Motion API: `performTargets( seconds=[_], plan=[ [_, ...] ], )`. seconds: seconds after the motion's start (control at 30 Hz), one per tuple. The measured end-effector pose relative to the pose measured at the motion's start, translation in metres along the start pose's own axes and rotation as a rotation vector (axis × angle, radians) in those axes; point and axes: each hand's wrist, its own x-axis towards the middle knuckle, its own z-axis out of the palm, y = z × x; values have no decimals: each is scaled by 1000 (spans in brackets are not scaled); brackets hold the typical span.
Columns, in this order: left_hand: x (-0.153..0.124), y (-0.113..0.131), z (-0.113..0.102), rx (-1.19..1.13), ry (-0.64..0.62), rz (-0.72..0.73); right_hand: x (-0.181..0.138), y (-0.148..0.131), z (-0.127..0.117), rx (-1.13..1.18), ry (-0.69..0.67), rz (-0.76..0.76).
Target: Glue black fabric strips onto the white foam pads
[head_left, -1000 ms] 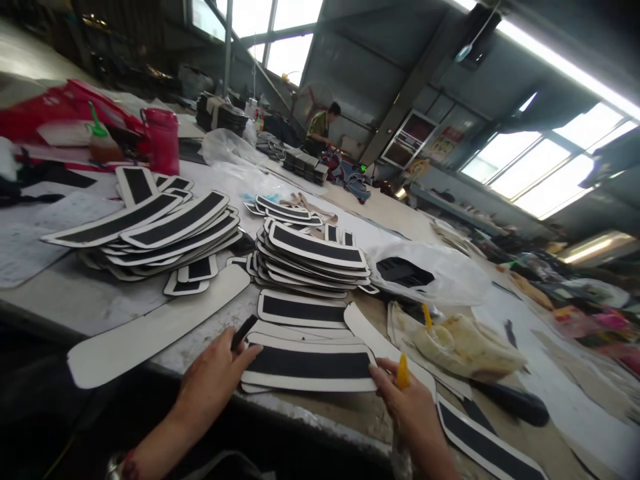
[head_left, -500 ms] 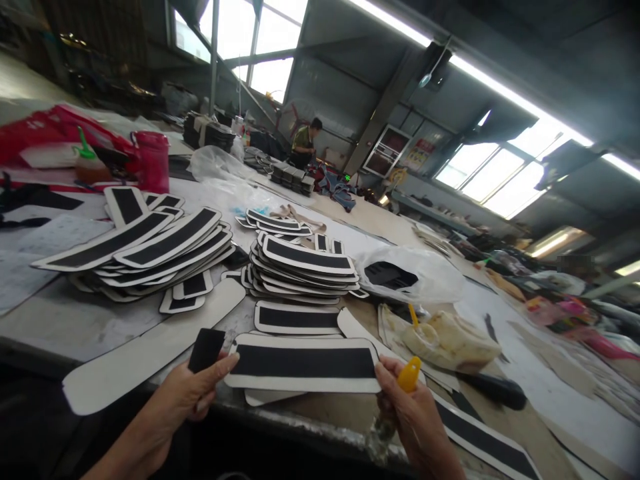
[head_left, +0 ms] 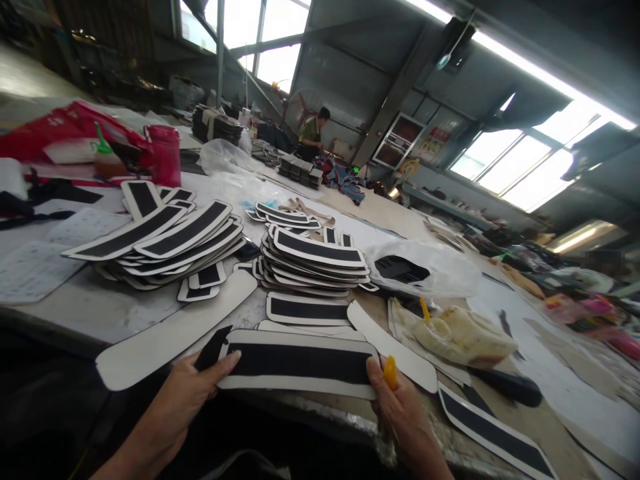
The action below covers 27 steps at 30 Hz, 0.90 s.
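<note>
Between my two hands, at the table's front edge, I hold a white strip with a black band [head_left: 303, 362], roughly level. My left hand [head_left: 187, 393] pinches its left end, thumb on top; a small black piece [head_left: 214, 348] also sticks up from that hand. My right hand [head_left: 400, 407] grips the other end, with a yellow-handled tool [head_left: 390, 373] tucked in the same hand, its lower part blurred. Just behind lies another banded strip [head_left: 307, 310]. Plain white strips [head_left: 180, 333] lie to the left and right of it.
Stacks of banded strips stand at the left [head_left: 185, 230] and centre [head_left: 320, 250]. To the right are a clear plastic bag [head_left: 450, 267], a stained yellowish container [head_left: 475, 337] and a black handle [head_left: 510, 387]. A red canister [head_left: 165, 157] stands back left. A person [head_left: 313, 133] works far behind.
Both hands still hold the strip, which now sits slightly nearer me. My right thumb lies further over its face. The whole view has shifted, moving the table things a little rightward.
</note>
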Motion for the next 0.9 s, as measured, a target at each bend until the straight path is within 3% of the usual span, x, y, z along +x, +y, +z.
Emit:
performTargets(
  seconds=[0.17,0.3,0.67,0.9],
  plan=[
    [2,-8,-1,-154,-61,-110,-3,4,5,-44,-13,-77],
    [6,-17,-1,-232,-77,-102,-11,3,11,-28,13,-110],
    [6,-18,0,-205,33,-39,-24,2,17,33,57,28],
    [7,-14,4,-292,155,-89,-35,0,19,63,50,-120]
  ],
)
